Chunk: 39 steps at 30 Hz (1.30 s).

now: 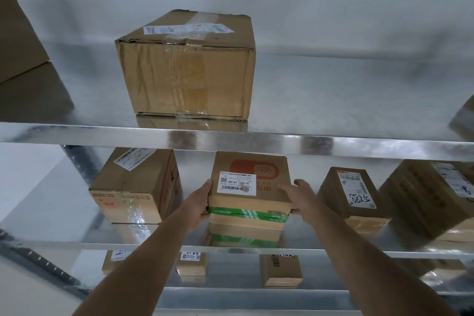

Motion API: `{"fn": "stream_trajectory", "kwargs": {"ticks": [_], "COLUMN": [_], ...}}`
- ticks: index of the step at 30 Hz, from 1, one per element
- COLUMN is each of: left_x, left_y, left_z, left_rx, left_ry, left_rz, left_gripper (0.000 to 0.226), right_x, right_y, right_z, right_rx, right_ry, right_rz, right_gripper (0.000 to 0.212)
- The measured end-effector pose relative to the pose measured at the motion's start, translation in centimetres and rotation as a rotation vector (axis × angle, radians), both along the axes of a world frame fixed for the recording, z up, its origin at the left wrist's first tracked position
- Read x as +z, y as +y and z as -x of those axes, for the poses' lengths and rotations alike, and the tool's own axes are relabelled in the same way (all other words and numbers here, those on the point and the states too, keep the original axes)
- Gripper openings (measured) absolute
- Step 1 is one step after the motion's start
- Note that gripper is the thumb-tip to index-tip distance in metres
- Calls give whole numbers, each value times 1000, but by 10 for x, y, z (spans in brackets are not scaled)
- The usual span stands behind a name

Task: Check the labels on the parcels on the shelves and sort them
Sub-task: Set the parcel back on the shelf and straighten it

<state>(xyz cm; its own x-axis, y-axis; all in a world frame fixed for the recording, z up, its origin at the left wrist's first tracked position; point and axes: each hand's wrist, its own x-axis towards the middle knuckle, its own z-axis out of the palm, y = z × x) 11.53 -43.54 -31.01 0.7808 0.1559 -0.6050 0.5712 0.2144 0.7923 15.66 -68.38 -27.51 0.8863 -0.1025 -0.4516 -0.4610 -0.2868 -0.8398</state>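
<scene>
While gripped by both hands [202,202], green-taped brown parcel [250,187], white label up.

Head-worn view, close, facing forward and down at shelves [230,137]

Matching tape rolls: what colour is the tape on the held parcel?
Green with white stripes, on the parcel's front edge; head view.

At centre frame, the brown cardboard parcel with the red-orange printed emblem [250,182] carries a white barcode label [237,182] and a green-and-white striped tape band [248,214]. The shiny silver metal shelf edge [333,146] crosses mid-frame.
</scene>
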Motion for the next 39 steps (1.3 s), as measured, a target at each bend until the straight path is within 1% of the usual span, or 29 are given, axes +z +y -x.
{"fn": "stream_trajectory", "kwargs": {"ticks": [1, 2, 3, 6, 9, 13, 16, 18, 22, 24, 26, 27, 28, 29, 31, 32, 34, 35, 37, 39], "left_x": [0, -2, -2, -5, -11, -20, -16, -6, 3, -5, -40, -46, -36, -16, 22, 28, 26, 25, 18, 16], "left_y": [-1, -3, -5, -8, -8, -12, -18, -23, -29, -31, -26, -27, -34, -44, -63, -70, -78, -80, -80, -74], "left_z": [1, 1, 2, -1, -1, 8, 15, 16, 4, -7, -27, -32, -28, -18, 2, 5, 5, 5, 2, 4], "left_rx": [5, 14, 24, 42, 44, 146, 184, 236, 249, 251, 233, 216, 212, 190, 114, 81, 30, 31, 57, 64], "left_ry": [-4, -8, -20, -42, -70, -47, -17, 7, 20, -20, -41, -51, -48, -69, -91, -91, -79, -91, -100, -103], "left_rz": [-7, -11, -25, -71, -78, -47, 15, 16, -30, -36, -92, -114, -94, -52, 1, 17, 31, 28, 54, 65], "left_gripper": [41, 42, 42, 44, 50, 49, 47, 45, 55, 67, 85, 95, 97, 89, 61, 52, 49, 49, 49, 48], "right_x": [4, 10, 14, 24, 24, 14, 11, 11, 10, 6, 3, 3, 1, 1, 0, -1, 0, 2, 4, 4], "right_y": [-1, -1, -1, 2, 3, -1, -6, -9, -16, -24, -31, -34, -37, -39, -41, -40, -36, -34, -30, -27], "right_z": [-7, -14, -23, -46, -63, -76, -75, -70, -53, -42, -31, -25, -21, -16, -6, -2, 8, 12, 21, 27], "right_rx": [19, 51, 86, 134, 208, 306, 327, 340, 265, 206, 127, 84, 41, -2, -74, -99, -104, -85, -49, -30], "right_ry": [-14, -45, -87, -172, -134, -119, -159, -181, -219, -219, -206, -198, -205, -206, -201, -189, -158, -145, -134, -135], "right_rz": [17, 50, 84, 169, 186, 252, 255, 287, 344, 370, 382, 389, 393, 399, 372, 351, 355, 388, 460, 481], "right_gripper": [73, 80, 80, 55, 26, 31, 27, 23, 20, 18, 17, 20, 22, 25, 28, 29, 28, 29, 38, 44]}}
